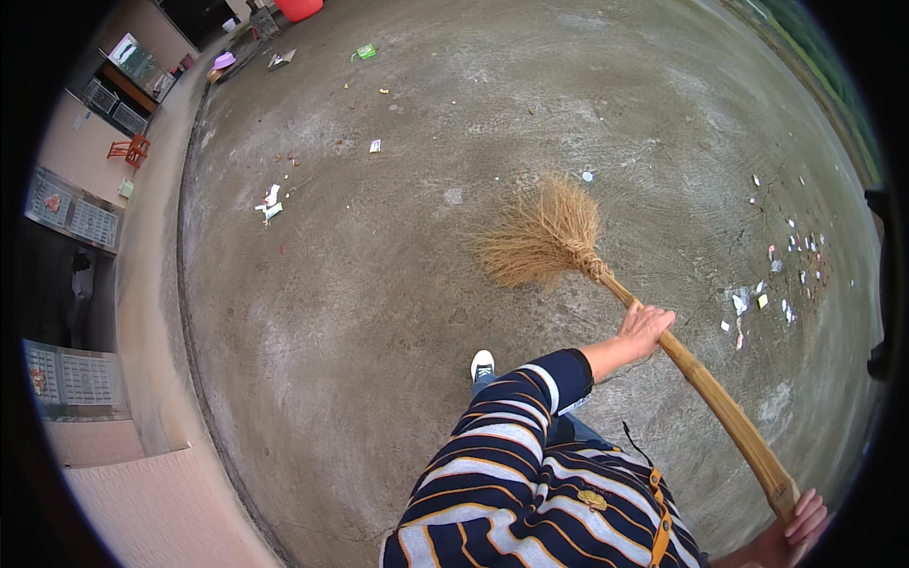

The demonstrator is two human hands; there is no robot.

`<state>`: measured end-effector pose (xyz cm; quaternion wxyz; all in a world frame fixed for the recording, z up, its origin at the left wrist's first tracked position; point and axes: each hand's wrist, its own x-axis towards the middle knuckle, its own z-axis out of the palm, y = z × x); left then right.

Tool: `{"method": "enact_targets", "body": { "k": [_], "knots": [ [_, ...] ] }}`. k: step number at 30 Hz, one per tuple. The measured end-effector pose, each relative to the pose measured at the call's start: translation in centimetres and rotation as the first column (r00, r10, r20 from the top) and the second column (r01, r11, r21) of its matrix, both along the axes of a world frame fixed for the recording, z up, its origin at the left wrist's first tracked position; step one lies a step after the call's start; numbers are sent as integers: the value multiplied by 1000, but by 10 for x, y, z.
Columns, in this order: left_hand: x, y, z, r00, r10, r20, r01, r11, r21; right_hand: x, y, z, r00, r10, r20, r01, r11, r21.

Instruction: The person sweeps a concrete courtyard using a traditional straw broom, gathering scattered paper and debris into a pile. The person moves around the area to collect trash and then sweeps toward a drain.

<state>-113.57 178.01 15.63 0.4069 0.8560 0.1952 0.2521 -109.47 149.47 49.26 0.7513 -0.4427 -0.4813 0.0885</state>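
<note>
A straw broom (549, 237) with a long bamboo handle (715, 393) slants across the concrete in front of me. Its tan bristles fan out toward the upper left, over the ground. My left hand (647, 327) is wrapped round the handle a short way below the bound neck of the bristles. At the far lower right, my right hand (803, 525) grips the butt end of the handle. Both hands are closed on the broom. A small pale round scrap (588, 176) lies just beyond the bristles.
Scraps of litter (740, 305) are scattered at right. White crumpled paper (271, 204), a white scrap (375, 146) and a green packet (365, 52) lie left and far. A raised ledge (156, 312) runs beside a building with an orange chair (130, 150). A red tub (299, 8) stands at the back.
</note>
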Motion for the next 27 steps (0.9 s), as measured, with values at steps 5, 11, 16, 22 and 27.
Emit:
{"method": "enact_targets", "body": {
  "k": [5, 11, 16, 22, 27],
  "knots": [
    [42, -4, 10, 982, -174, 72, 165, 978, 125, -14, -60, -23, 918, -209, 336, 216, 976, 19],
    [6, -35, 34, 919, -388, 72, 377, 916, 137, 44, -111, -24, 970, -242, -36, 245, 950, 192],
    [-98, 5, 14, 965, -175, -193, 179, 984, 8, 92, -20, -84, 929, 24, -368, 30, 990, 140],
    [-270, 71, -38, 831, 396, -390, -405, 912, 61, 47, 215, -151, 703, 252, -665, -389, 919, -63],
    [-425, 112, -92, 485, 711, -510, -750, 638, 175, -68, 396, -177, 526, 461, -715, -784, 588, -198]
  ]
}}
